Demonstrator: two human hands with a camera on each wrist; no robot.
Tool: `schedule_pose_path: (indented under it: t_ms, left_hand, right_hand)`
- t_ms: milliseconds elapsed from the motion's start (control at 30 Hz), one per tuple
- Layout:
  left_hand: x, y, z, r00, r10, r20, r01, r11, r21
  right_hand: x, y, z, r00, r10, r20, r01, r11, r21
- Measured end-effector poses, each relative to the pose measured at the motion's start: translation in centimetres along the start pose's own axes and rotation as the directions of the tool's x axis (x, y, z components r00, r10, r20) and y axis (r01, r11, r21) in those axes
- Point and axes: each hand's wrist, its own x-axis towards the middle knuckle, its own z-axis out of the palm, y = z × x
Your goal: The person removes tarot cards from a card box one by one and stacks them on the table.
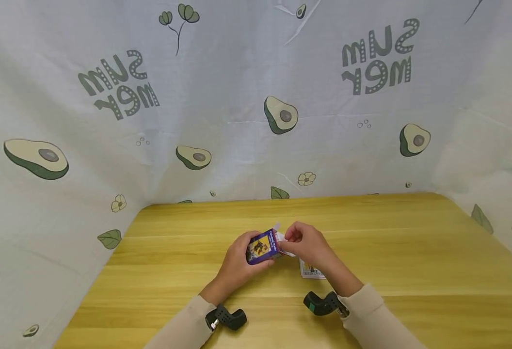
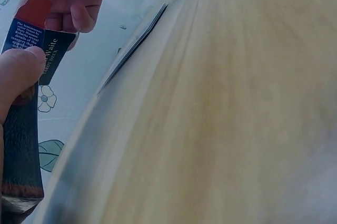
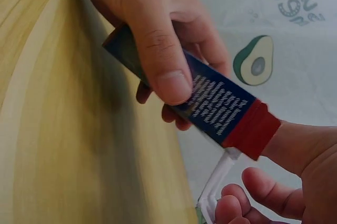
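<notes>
My left hand (image 1: 238, 259) grips a small blue tarot deck box (image 1: 261, 246), with its thumb across the narrow printed side. The box's end is open, and a red side flap (image 3: 255, 129) sticks out from it. At that end my right hand (image 1: 306, 245) holds the white-lined lid flap (image 3: 218, 176) between its thumb and curled fingers. Its thumb is partly hidden behind the red flap in the right wrist view. On the table under the right hand lies a stack of tarot cards (image 1: 312, 272), partly covered by that hand; its thin dark edge shows in the left wrist view.
The yellow wood-grain table (image 1: 186, 286) has rounded far corners. Behind it and along the sides hangs a pale cloth (image 1: 234, 116) printed with avocados and lettering. A black wrist device (image 1: 227, 317) is on the left wrist, another (image 1: 323, 304) on the right.
</notes>
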Motion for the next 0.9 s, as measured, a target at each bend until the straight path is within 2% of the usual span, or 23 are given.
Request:
schedule_pose_path:
  t_ms: [400, 900]
  left_hand:
    - [-0.12, 0.43, -0.08, 1.0, -0.005, 0.022, 0.005, 0.999, 0.037]
    - [0.0, 0.27, -0.05, 0.999, -0.003, 0.036, 0.002, 0.999, 0.046]
  right_hand:
    - [0.24, 0.58, 0.66, 0.999, 0.036, 0.007, -0.036, 0.999, -0.04]
    - [0.36, 0.88, -0.01, 0.995, 0.1, 0.032, -0.098, 0.994, -0.054]
